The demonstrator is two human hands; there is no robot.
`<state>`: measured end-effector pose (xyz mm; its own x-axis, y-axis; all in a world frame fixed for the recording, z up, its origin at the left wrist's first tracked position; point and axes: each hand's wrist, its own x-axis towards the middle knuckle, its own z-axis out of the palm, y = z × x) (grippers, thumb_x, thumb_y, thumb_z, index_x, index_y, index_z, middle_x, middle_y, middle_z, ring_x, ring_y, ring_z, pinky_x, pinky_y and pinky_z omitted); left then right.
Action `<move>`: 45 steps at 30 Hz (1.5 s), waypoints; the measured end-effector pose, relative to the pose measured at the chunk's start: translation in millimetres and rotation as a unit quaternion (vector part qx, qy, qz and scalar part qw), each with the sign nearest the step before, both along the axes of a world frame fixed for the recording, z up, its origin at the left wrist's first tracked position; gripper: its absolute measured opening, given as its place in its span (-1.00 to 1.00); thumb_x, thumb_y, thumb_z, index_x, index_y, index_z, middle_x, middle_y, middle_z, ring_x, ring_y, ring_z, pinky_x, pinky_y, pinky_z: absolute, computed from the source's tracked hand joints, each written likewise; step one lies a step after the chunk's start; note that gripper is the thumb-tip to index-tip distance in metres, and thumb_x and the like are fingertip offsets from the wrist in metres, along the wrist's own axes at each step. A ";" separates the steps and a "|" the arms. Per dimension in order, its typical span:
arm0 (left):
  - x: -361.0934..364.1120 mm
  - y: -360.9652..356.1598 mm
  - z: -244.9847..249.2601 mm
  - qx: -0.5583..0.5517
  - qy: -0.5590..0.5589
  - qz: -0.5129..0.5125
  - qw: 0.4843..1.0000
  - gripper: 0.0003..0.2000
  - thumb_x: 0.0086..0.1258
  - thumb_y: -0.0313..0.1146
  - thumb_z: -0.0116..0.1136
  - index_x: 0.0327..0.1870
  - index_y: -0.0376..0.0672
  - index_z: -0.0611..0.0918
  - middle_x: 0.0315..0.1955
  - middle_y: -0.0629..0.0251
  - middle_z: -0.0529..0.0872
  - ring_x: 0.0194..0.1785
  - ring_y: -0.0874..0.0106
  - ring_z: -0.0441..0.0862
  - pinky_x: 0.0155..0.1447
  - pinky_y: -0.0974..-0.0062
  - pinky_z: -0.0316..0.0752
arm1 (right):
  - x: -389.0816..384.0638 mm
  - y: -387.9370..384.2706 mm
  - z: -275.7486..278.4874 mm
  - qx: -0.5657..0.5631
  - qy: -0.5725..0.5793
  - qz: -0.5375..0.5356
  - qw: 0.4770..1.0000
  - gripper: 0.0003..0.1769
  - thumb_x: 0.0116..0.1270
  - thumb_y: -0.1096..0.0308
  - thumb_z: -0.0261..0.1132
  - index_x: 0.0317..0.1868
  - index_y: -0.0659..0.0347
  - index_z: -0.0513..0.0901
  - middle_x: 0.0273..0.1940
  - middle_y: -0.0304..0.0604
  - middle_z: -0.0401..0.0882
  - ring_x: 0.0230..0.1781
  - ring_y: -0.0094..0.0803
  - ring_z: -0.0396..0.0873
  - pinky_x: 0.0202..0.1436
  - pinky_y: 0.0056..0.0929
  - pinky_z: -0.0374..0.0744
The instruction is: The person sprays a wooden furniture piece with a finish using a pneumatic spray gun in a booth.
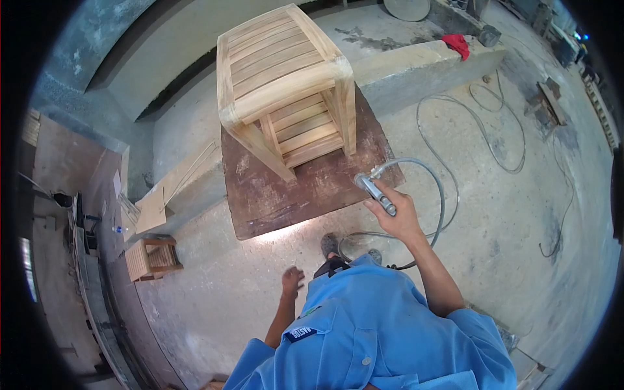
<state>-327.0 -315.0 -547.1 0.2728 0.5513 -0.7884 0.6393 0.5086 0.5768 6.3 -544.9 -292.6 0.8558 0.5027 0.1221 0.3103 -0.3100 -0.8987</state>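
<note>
My right hand (400,218) is wrapped around a silver spray gun (377,194), held over the near right edge of a worn brown board (279,211). A grey hose (432,174) runs from the gun down to the floor. On the board stands a small slatted wooden stool (279,58) with a lower shelf; it is apart from the gun. My left hand (292,281) hangs beside my body, fingers loosely bent and apart, holding nothing that I can see.
Behind the board runs a low concrete ledge (416,65) with a red cloth (457,45) on it. Loops of thin hose (520,140) lie on the concrete floor at right. A second wooden stool (154,259) is at left, near a flat wooden panel (151,211).
</note>
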 end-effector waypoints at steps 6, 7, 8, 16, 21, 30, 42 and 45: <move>143.1 133.5 69.6 0.347 -0.281 -0.084 0.891 -0.67 0.47 -0.34 0.15 0.17 -0.32 0.56 -0.09 0.25 0.68 -0.09 0.48 0.59 -0.04 0.50 0.52 | -18.0 14.7 -11.9 0.043 0.039 0.011 0.998 -0.45 0.22 0.22 0.47 0.18 0.30 0.63 -0.25 0.11 0.73 -0.26 -0.19 0.74 -0.15 -0.40 0.61; 180.1 137.2 115.0 0.446 -0.272 -0.095 0.848 -0.56 0.45 -0.36 0.18 0.29 -0.36 0.46 0.05 0.13 0.65 0.07 0.37 0.60 0.18 0.44 0.49 | -23.1 19.8 -15.2 0.043 0.053 0.013 0.998 -0.45 0.22 0.22 0.47 0.18 0.31 0.63 -0.20 0.15 0.73 -0.20 -0.15 0.76 -0.11 -0.38 0.62; 210.2 139.9 153.7 0.439 -0.291 -0.095 0.845 -0.49 0.42 -0.34 0.22 0.33 -0.36 0.41 0.11 0.04 0.61 0.16 0.29 0.58 0.25 0.38 0.45 | -27.6 24.8 -21.5 0.041 0.051 0.008 0.998 -0.45 0.22 0.22 0.47 0.18 0.31 0.63 -0.20 0.15 0.73 -0.20 -0.15 0.76 -0.11 -0.38 0.62; 325.9 157.2 221.2 0.530 -0.321 -0.065 0.782 -0.27 0.15 -0.28 0.45 0.36 -0.30 0.39 0.14 -0.06 0.60 0.21 0.11 0.57 0.31 0.28 0.40 | -68.9 53.2 -24.1 -0.022 0.036 0.009 0.999 -0.42 0.21 0.23 0.47 0.21 0.31 0.60 0.06 0.16 0.68 0.05 -0.05 0.70 0.11 -0.28 0.61; 325.5 165.3 206.8 0.511 -0.321 -0.065 0.795 -0.32 0.10 -0.29 0.45 0.28 -0.25 0.46 0.07 -0.03 0.66 0.16 0.08 0.61 0.24 0.26 0.45 | -78.7 48.0 -21.2 -0.056 0.047 -0.056 0.996 -0.41 0.22 0.27 0.46 0.24 0.30 0.58 0.07 0.16 0.68 0.06 -0.11 0.70 0.12 -0.31 0.59; 325.3 179.9 211.0 0.508 -0.263 -0.093 0.815 -0.29 0.08 -0.21 0.43 0.31 -0.22 0.45 0.08 -0.08 0.66 0.17 0.01 0.61 0.22 0.20 0.47 | -71.5 21.2 -18.8 -0.004 0.032 -0.146 0.989 -0.43 0.23 0.24 0.45 0.23 0.26 0.60 0.00 0.17 0.70 0.02 -0.07 0.72 0.08 -0.30 0.60; 304.1 222.2 219.7 0.491 -0.234 -0.131 0.829 -0.38 0.21 -0.17 0.41 0.27 -0.26 0.51 0.08 -0.04 0.69 0.15 0.09 0.65 0.22 0.23 0.47 | -61.6 -39.3 -5.1 0.012 0.093 -0.108 0.990 -0.44 0.24 0.31 0.44 0.24 0.28 0.59 -0.02 0.12 0.72 -0.01 -0.25 0.72 0.06 -0.34 0.60; 299.4 223.6 209.4 0.575 -0.193 -0.052 0.793 -0.43 0.27 -0.21 0.37 0.25 -0.33 0.51 0.05 -0.06 0.69 0.14 0.09 0.65 0.22 0.27 0.47 | -59.8 -68.7 -15.5 0.043 0.070 -0.097 0.992 -0.45 0.25 0.31 0.42 0.24 0.28 0.58 0.04 0.09 0.71 0.01 -0.29 0.69 0.09 -0.33 0.58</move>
<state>-27.6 -91.3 -337.7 0.4619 0.8045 0.3733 0.3065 -0.5398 0.7840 -53.5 -613.6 -308.0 0.9473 0.3189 0.0301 0.1217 -0.2714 -0.9547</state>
